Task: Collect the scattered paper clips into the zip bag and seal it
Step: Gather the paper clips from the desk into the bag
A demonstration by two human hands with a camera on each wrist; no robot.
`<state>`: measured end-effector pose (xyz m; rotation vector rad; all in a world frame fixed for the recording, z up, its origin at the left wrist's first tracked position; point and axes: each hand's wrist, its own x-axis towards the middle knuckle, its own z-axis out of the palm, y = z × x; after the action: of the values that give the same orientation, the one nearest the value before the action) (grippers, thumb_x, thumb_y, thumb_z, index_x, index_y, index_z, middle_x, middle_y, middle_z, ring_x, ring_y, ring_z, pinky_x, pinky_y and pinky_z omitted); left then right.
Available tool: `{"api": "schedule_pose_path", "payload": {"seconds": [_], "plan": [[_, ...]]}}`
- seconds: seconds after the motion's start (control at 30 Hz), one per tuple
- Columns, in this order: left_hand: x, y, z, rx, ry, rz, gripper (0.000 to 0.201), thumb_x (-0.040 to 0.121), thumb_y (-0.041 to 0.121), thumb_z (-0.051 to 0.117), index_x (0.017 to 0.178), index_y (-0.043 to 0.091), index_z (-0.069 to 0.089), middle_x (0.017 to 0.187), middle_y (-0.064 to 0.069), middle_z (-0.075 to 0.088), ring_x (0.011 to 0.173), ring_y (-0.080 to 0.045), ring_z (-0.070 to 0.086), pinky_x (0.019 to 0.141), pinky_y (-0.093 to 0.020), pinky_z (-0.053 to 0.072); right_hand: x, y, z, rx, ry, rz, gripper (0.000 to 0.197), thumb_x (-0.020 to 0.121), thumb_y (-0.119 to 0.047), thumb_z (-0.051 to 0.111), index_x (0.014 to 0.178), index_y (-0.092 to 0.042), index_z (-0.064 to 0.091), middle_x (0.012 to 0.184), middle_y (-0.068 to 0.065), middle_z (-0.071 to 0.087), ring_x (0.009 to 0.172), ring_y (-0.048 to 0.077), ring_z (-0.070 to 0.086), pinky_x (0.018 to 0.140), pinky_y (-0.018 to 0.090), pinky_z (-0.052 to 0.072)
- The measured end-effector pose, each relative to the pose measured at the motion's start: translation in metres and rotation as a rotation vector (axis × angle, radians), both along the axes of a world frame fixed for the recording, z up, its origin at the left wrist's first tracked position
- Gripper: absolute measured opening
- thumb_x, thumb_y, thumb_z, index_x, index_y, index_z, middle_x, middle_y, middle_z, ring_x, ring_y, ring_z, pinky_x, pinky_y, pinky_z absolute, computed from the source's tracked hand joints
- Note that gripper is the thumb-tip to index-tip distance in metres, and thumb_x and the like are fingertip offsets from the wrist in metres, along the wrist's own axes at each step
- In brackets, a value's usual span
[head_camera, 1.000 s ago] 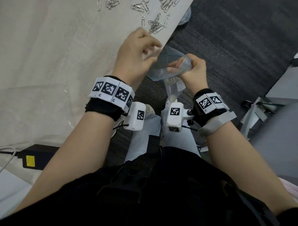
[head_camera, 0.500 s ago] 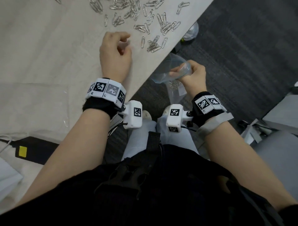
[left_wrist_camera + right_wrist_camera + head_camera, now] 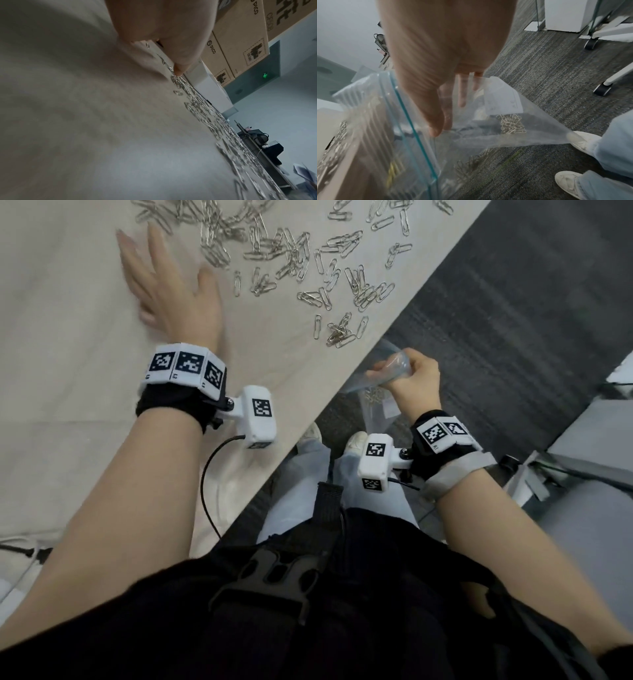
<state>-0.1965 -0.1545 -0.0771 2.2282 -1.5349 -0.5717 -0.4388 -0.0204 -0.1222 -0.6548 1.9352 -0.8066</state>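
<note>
Collection under way: a small part bagged, most clips loose, bag unsealed.

The zip bag (image 3: 375, 378) hangs beside the table (image 3: 68, 302) edge, mouth open, its rim pinched in the right hand (image 3: 416, 378); that grip is closed on the plastic, fingers curled round it. Through the clear wall, the right wrist view shows one small cluster of paper clips (image 3: 511, 123) already inside; the number cannot be counted. The left hand (image 3: 171, 292) lies over the table with fingers spread and straight, holding nothing, just beside the scattered paper clips (image 3: 291, 261). These remain loose, several dozen at least, many overlapping and too tangled for an exact count, and more run past the top edge of the frame. Counted: one bag, two hands. Judgement: an early stage; most gathering remains, and sealing has not begun.
</note>
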Motion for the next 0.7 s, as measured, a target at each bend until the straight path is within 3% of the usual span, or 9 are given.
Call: {"api": "schedule_pose_path", "payload": {"seconds": [0.1,0.23,0.33,0.5,0.7], "plan": [[0.01,-0.023,0.002,0.018,-0.075,-0.061,0.065,0.09,0.032,0.041,0.148,0.025,0.013,0.157,-0.013,-0.003,0.145,-0.034,-0.003,0.11,-0.054,0.015,0.008,-0.004,0.001,-0.005,0.013,-0.015,0.017,0.066,-0.015,0.076,0.066,-0.011,0.06,0.068,0.014,0.06,0.069,0.019,0.053,0.067,0.044,0.052],[0.017,-0.049,0.003,0.072,-0.151,-0.134,0.062,0.093,0.037,0.035,0.149,0.024,0.01,0.157,-0.016,-0.004,0.144,-0.039,-0.007,0.114,-0.054,0.009,0.011,-0.007,-0.004,-0.002,0.019,-0.046,0.019,0.07,-0.007,0.074,0.064,-0.014,0.057,0.062,0.0,0.057,0.067,0.016,0.051,0.063,0.031,0.044],[0.014,-0.057,-0.005,0.156,-0.157,-0.229,0.061,0.096,0.042,0.03,0.149,0.022,0.009,0.157,-0.017,-0.004,0.144,-0.038,-0.008,0.116,-0.054,-0.001,0.012,-0.007,-0.008,-0.01,0.037,-0.071,0.03,0.074,-0.003,0.072,0.059,-0.021,0.053,0.061,-0.004,0.056,0.065,0.014,0.05,0.063,0.029,0.043],[-0.013,-0.033,-0.01,0.175,-0.159,-0.475,0.061,0.098,0.037,0.029,0.149,0.013,0.004,0.156,-0.021,-0.005,0.144,-0.037,-0.007,0.117,-0.049,-0.003,0.013,-0.004,-0.011,-0.018,0.022,-0.093,0.031,0.071,-0.006,0.076,0.06,-0.025,0.054,0.063,-0.005,0.058,0.066,0.014,0.053,0.064,0.03,0.045],[-0.036,-0.016,-0.002,0.147,0.004,-0.589,0.069,0.097,0.035,0.036,0.148,0.007,-0.001,0.156,-0.019,-0.008,0.144,-0.033,-0.01,0.117,-0.044,-0.005,0.013,-0.004,-0.011,-0.007,0.036,-0.119,0.038,0.074,-0.003,0.073,0.054,-0.029,0.054,0.05,-0.015,0.056,0.057,0.006,0.048,0.06,0.027,0.042]]}}
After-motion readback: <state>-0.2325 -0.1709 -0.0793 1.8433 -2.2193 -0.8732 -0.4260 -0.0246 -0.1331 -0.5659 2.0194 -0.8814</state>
